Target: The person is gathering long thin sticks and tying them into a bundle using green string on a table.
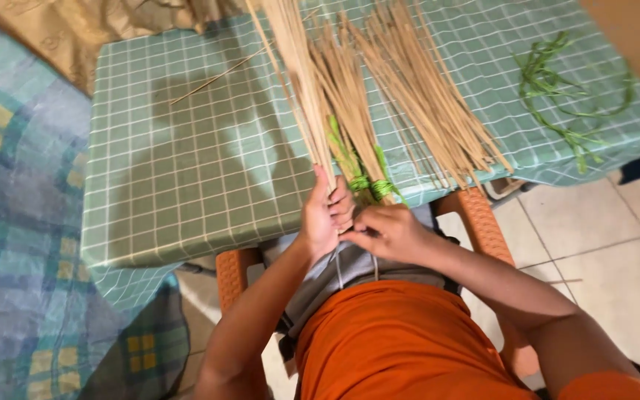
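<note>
- My right hand point(388, 231) pinches shut on the green binding point(374, 187).
- My left hand point(325, 215) grips the stick bundle point(312, 89) (at the table's point(187, 185) near edge).
- Loose green strips point(557, 89) lie well apart, right.

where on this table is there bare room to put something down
The left half of the checked tablecloth is bare, bordered by one stray stick and the stick bundle. A smaller patch lies between the loose sticks and the green strips. The middle is crowded.
</note>
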